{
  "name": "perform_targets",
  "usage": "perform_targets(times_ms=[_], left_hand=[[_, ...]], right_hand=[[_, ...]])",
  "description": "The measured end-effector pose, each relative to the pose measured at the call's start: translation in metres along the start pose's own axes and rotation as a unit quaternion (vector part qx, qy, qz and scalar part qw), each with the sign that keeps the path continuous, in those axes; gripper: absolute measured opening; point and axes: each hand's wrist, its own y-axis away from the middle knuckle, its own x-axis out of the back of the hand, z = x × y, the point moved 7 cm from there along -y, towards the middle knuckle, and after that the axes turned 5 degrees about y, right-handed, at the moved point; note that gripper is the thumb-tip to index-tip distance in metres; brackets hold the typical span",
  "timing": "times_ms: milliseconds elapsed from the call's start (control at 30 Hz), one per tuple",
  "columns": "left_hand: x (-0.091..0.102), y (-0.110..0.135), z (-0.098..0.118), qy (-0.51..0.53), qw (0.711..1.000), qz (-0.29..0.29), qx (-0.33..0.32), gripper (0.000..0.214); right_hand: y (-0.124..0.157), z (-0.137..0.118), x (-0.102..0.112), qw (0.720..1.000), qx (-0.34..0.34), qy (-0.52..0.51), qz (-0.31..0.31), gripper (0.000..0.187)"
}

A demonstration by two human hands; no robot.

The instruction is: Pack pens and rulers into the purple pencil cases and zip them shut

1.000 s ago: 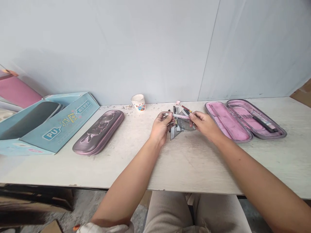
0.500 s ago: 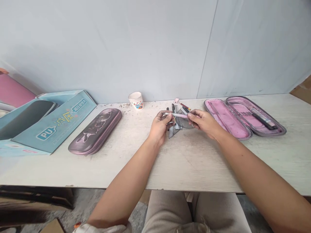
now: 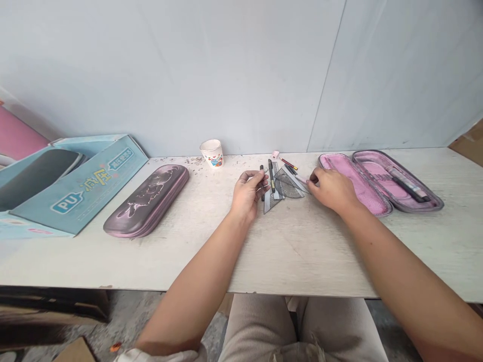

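My left hand point(image 3: 247, 193) rests on the white table point(image 3: 294, 251) with thumb and fingertips pinched together; what they hold is too small to tell. Just right of it lie a black pen point(image 3: 270, 182), clear grey set squares and a protractor point(image 3: 287, 189). My right hand point(image 3: 331, 190) is closed on a pale pink pen point(image 3: 302, 179), whose end sticks out to the left. That hand sits beside the left rim of the open pink pencil case point(image 3: 352, 193).
The open case holds a dark pen point(image 3: 407, 185) in its right half. A closed purple-pink case point(image 3: 147, 200) lies at the left, beside a blue printed box point(image 3: 94, 183). A paper cup point(image 3: 212, 152), a small pink eraser point(image 3: 275, 154) and a red pencil point(image 3: 289, 163) lie near the wall.
Both hands held the pink pen over the rulers. Now my left hand has let go of it and my right hand has carried it right, toward the open case.
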Motion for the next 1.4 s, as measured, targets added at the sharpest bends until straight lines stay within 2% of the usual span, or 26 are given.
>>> perform_targets(times_ms=[167,400,500,600,667,800,867,1100,1300,1400], left_hand=[[0.000,0.000,0.000,0.015,1.000,0.004,0.003,0.024],[-0.003,0.004,-0.006,0.017,1.000,-0.005,0.023,0.023],[-0.006,0.006,-0.007,0.012,1.000,-0.014,0.025,0.023],[-0.009,0.009,-0.006,-0.002,0.999,-0.026,0.019,0.024],[-0.012,0.011,-0.006,-0.016,0.999,-0.035,0.017,0.024],[-0.017,0.012,-0.006,-0.044,0.997,-0.061,0.009,0.025],[-0.017,0.012,-0.005,-0.059,0.996,-0.070,0.001,0.024],[-0.018,0.010,-0.003,-0.135,0.987,-0.085,-0.036,0.017],[-0.018,0.003,-0.007,-0.230,0.964,-0.107,-0.080,0.013],[-0.017,0.003,-0.006,-0.275,0.949,-0.116,-0.106,0.013]], right_hand=[[-0.024,-0.009,-0.001,1.000,-0.006,0.017,-0.015,0.028],[-0.060,-0.027,-0.035,0.992,-0.016,0.077,-0.103,0.034],[-0.063,-0.025,-0.034,0.991,-0.036,0.076,-0.104,0.034],[-0.056,-0.023,-0.014,0.998,-0.039,0.030,-0.046,0.032],[-0.046,-0.024,0.003,0.998,-0.026,-0.049,0.004,0.028],[-0.014,-0.031,0.031,0.962,0.025,-0.256,0.095,0.022],[-0.001,-0.034,0.035,0.945,0.043,-0.306,0.108,0.021],[0.012,-0.040,0.035,0.939,0.102,-0.315,0.092,0.019],[0.013,-0.033,0.038,0.937,0.095,-0.316,0.112,0.019],[0.013,-0.037,0.035,0.941,0.128,-0.299,0.093,0.018]])
